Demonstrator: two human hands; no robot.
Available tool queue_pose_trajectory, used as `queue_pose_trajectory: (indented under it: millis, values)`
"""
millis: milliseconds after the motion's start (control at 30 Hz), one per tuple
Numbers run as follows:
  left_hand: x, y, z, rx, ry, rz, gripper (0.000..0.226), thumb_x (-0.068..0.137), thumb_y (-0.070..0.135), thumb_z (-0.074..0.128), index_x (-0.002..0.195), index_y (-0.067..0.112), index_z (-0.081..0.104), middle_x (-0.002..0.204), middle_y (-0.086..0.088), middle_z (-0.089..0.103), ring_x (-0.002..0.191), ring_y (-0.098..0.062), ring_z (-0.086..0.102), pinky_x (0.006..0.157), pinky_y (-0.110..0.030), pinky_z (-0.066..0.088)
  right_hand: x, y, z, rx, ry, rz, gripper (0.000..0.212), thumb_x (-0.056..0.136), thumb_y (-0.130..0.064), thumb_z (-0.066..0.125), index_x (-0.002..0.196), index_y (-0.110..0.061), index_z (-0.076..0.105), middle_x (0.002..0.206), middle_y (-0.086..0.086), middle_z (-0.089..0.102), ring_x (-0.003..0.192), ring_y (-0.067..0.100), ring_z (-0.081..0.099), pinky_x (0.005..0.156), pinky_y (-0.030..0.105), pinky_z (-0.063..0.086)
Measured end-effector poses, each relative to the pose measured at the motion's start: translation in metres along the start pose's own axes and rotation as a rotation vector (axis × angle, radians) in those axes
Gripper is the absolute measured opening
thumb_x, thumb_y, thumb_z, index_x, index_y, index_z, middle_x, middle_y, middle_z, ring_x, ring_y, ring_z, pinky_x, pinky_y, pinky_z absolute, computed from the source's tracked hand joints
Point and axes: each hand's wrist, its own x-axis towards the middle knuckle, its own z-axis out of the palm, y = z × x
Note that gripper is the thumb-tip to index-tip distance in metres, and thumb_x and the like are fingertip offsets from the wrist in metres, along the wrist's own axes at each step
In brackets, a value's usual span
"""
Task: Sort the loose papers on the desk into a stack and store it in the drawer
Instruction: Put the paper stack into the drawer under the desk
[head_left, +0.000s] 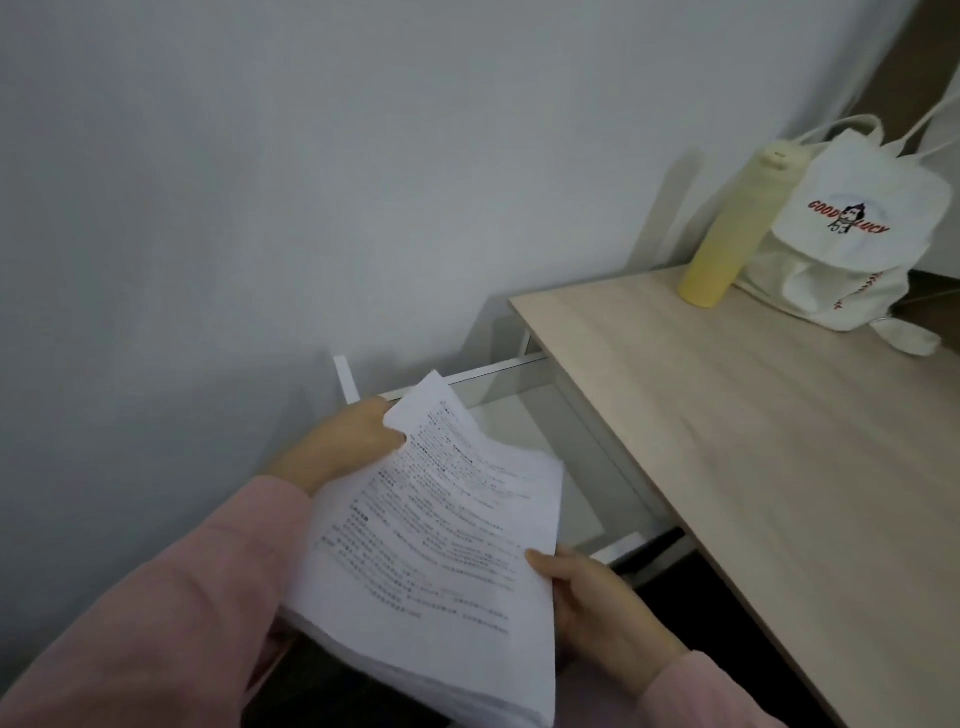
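White paper stack (431, 519) held above open drawer (582, 493), left of desk (753, 441). Left hand (353, 441) grips far corner, right hand (597, 597) grips near edge, fingers clamped on sheets.

Low in the middle of the frame, a stack of printed papers (436, 540) is held over the open white drawer (524, 415). The left hand (353, 441) grips its far corner, and the right hand (597, 597) holds its near edge, thumb on top. At the upper right, a yellow bottle (732, 228) and a white canvas bag (852, 234) sit touching on the wooden tabletop (779, 441).
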Motion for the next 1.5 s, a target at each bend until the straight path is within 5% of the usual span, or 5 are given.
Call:
queue_pose_trajectory:
  millis: [367,633,767,1167,1500]
  values:
    - [0.048,0.015,0.024,0.250,0.114,0.138,0.046,0.095,0.029,0.040,0.140,0.019,0.032,0.144,-0.004,0.040,0.128,-0.025,0.041,0.099,-0.036,0.038,0.046,-0.019,-0.002,0.438,0.467,-0.170,0.038,0.095,0.007,0.034,0.133,0.003,0.041,0.132,0.019,0.050,0.121,0.033,0.047,0.103,0.041,0.037]
    - [0.065,0.006,0.078,-0.111,0.089,-0.092,0.062,0.092,0.028,0.046,0.146,0.012,0.020,0.154,-0.011,0.018,0.141,-0.029,0.019,0.112,-0.040,0.025,0.101,-0.012,-0.006,0.368,0.558,-0.117,0.024,0.090,0.014,0.037,0.075,0.008,0.055,0.138,0.037,0.036,0.131,0.051,0.028,0.115,0.051,0.017]
    - [0.077,0.003,0.092,-0.369,0.096,-0.323,0.076,0.089,0.030,0.050,0.149,0.013,0.005,0.157,-0.011,-0.007,0.145,-0.030,-0.001,0.118,-0.046,0.012,0.094,-0.022,0.005,0.354,0.575,-0.107,0.037,0.096,0.006,0.033,0.132,0.010,0.040,0.139,0.020,0.043,0.129,0.035,0.040,0.109,0.038,0.030]
    - [0.104,-0.010,0.105,-1.037,0.333,-0.741,0.078,0.078,0.027,0.054,0.142,0.005,0.016,0.144,-0.012,0.030,0.130,-0.030,0.035,0.109,-0.048,0.032,0.088,-0.039,-0.019,0.261,0.586,-0.051,0.010,0.090,-0.002,0.049,0.098,-0.006,0.055,0.082,0.009,0.053,0.071,0.022,0.050,0.057,0.031,0.048]
    - [0.106,-0.007,0.106,-1.008,0.334,-0.732,0.054,0.083,0.023,0.052,0.128,0.004,0.030,0.107,-0.006,0.028,0.098,-0.023,0.034,0.103,-0.041,0.037,0.080,-0.050,-0.023,0.282,0.560,-0.110,0.017,0.087,0.004,0.045,0.097,-0.008,0.053,0.082,0.007,0.051,0.072,0.020,0.049,0.059,0.026,0.043]
